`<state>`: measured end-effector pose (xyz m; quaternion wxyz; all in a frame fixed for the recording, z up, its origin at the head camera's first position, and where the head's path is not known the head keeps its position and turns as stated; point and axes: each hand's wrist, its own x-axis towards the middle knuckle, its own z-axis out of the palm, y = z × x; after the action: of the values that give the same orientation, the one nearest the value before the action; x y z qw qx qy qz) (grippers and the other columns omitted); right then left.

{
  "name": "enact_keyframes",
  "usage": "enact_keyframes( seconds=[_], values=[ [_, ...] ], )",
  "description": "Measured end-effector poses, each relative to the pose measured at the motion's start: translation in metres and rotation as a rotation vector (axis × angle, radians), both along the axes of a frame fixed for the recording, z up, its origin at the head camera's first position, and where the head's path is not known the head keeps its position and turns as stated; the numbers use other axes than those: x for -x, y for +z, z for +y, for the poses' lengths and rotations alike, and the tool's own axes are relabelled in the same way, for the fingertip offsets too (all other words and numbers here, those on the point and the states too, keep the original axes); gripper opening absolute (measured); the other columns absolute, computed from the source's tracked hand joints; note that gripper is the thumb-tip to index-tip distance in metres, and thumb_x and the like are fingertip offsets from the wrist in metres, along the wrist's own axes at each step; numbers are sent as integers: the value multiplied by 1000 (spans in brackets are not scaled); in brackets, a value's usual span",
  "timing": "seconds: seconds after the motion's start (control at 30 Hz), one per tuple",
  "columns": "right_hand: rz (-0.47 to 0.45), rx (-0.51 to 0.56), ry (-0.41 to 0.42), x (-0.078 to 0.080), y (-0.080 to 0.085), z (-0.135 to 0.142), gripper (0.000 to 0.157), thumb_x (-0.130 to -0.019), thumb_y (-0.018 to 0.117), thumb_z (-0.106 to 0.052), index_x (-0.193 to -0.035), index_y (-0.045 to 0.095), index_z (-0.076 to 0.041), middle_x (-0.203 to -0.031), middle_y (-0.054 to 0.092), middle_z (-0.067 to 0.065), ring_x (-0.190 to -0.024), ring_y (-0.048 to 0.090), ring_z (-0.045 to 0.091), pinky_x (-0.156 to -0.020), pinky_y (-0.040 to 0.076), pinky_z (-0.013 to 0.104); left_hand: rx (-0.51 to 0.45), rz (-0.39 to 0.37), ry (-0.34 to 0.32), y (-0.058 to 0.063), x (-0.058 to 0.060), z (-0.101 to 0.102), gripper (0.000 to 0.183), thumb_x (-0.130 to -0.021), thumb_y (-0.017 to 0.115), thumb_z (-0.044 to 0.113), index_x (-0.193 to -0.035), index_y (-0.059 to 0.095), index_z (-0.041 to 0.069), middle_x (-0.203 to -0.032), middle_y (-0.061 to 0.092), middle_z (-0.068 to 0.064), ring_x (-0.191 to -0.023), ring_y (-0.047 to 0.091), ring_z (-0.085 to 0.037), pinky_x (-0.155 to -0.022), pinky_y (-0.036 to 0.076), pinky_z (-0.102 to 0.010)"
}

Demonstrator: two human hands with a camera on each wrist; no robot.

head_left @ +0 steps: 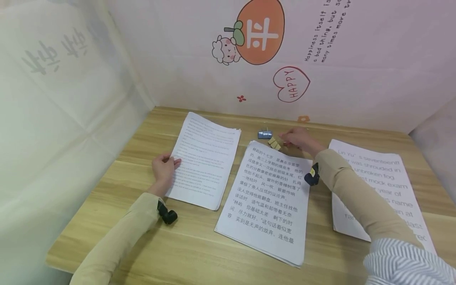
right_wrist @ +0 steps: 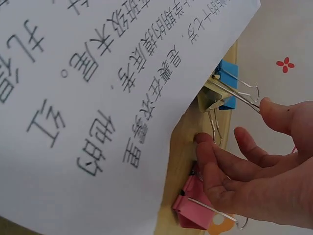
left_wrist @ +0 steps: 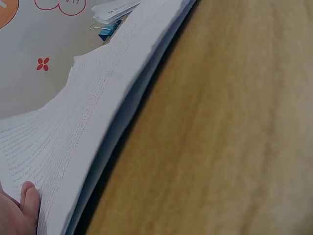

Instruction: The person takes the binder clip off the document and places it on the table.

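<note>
At the left edge of the left stack of printed sheets (head_left: 206, 162), my left hand (head_left: 164, 169) pinches the paper, thumb on top. In the left wrist view that stack (left_wrist: 93, 112) looks curved. My right hand (head_left: 298, 138) is beyond the top edge of the middle stack (head_left: 265, 198), at a gold binder clip (head_left: 274, 143). Close up, the thumb meets one wire handle of the gold clip (right_wrist: 211, 96) and a finger meets the other. A blue binder clip (right_wrist: 229, 82) lies right behind it. Under the fingers is a pink binder clip (right_wrist: 194, 205), hidden in the head view.
A third stack, with large English print (head_left: 388, 178), lies at the right, partly under my right forearm. The wooden table (head_left: 185, 241) ends against a printed cloth backdrop (head_left: 192, 59). Another cloth (head_left: 71, 118) hangs along the left side.
</note>
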<state>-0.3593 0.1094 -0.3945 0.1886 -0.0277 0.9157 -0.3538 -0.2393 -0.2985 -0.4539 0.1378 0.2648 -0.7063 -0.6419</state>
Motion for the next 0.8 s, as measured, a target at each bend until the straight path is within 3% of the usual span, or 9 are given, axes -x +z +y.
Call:
enact_keyframes(
  seconds=[0.13,0.3,0.47,0.8],
  values=[
    [6,-43,13,-2,6,-4,43,-97,50,-34,-116,58,4,-111,60,20,-91,54,28,-77,46,38,26,-22,7,2,0,2,30,-96,45,3,-124,53,-6,-106,51,-17,-83,65,-14,-75,55,-15],
    [49,-98,21,-4,8,-7,37,-97,50,-30,-101,63,4,-95,63,14,-72,48,19,-65,41,29,46,-28,14,2,-1,4,30,-97,44,3,-124,54,-5,-107,52,-18,-84,65,-16,-74,55,-15],
    [61,-87,32,-3,6,-7,35,-97,51,-26,-98,64,6,-88,63,12,-69,46,17,-62,38,26,73,-32,28,2,-1,5,30,-97,45,4,-123,55,-4,-108,53,-19,-89,66,-21,-71,55,-14],
    [87,-108,43,3,0,-7,34,-97,51,-27,-81,60,2,-58,44,-3,-54,39,12,-51,34,25,114,-43,18,3,-3,4,34,-95,43,1,-127,52,-5,-113,54,-22,-93,65,-24,-71,55,-14]
  ],
)
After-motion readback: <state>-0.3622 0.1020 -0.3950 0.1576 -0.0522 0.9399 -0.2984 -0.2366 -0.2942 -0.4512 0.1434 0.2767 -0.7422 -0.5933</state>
